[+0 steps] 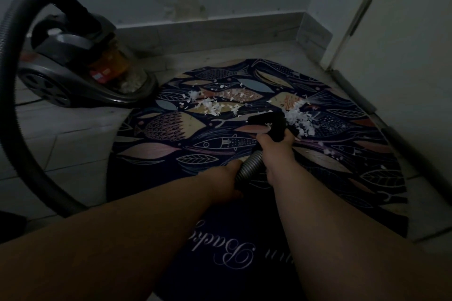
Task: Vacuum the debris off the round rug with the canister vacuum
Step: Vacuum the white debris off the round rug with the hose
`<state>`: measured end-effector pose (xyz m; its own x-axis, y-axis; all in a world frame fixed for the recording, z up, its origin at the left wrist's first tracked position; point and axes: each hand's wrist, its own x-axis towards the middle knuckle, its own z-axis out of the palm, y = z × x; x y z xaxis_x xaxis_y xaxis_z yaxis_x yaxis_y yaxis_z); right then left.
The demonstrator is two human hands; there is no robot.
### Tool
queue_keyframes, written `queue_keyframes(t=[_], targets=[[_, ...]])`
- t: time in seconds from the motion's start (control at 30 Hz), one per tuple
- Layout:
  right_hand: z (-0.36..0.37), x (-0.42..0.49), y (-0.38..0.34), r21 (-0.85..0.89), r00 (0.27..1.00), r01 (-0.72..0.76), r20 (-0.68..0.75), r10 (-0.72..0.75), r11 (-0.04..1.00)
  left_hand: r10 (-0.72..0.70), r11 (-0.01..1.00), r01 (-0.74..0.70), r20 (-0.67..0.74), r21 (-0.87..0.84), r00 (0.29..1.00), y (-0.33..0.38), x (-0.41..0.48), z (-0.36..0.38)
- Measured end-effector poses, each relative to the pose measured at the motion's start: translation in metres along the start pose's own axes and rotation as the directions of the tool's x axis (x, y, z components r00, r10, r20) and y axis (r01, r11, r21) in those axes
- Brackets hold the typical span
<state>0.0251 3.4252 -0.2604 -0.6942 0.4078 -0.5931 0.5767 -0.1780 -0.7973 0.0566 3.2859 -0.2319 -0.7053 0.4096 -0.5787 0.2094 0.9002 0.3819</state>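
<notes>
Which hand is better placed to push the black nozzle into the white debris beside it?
Right. The right hand grips the black nozzle itself, next to the white debris; the left hand holds the ribbed grey hose further back.

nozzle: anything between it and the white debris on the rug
Nothing visible. The nozzle, gripped by the right hand, sits right beside the nearer debris pile. Only bare rug lies between it and the farther patch to its left.

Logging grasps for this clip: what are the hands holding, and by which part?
The right hand grips the black nozzle at its rear; the left hand grips the ribbed grey vacuum hose just behind it.
</notes>
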Motion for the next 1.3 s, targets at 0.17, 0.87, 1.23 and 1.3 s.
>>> queue_keyframes(t=[0.17,0.87,1.23,1.3], targets=[[0.012,0.006,-0.003,-0.01,1.0,0.015,0.002,-0.015,1.0,-0.005,0.999,0.004,-0.027,-0.039,1.0,-0.01,0.005,-0.004],[0.086,0.001,-0.003,-0.023,0.984,0.037,0.174,-0.033,0.999,-0.09,0.993,0.083,-0.094,-0.08,0.992,-0.07,-0.015,-0.019],[0.118,-0.002,0.003,-0.016,0.977,0.072,0.202,-0.068,0.997,-0.117,0.987,0.106,-0.095,-0.117,0.989,-0.1,-0.02,-0.022],[0.117,-0.004,0.005,0.044,0.978,0.056,0.199,-0.064,0.997,-0.107,0.988,0.096,-0.085,-0.119,0.991,-0.101,-0.02,-0.024]])
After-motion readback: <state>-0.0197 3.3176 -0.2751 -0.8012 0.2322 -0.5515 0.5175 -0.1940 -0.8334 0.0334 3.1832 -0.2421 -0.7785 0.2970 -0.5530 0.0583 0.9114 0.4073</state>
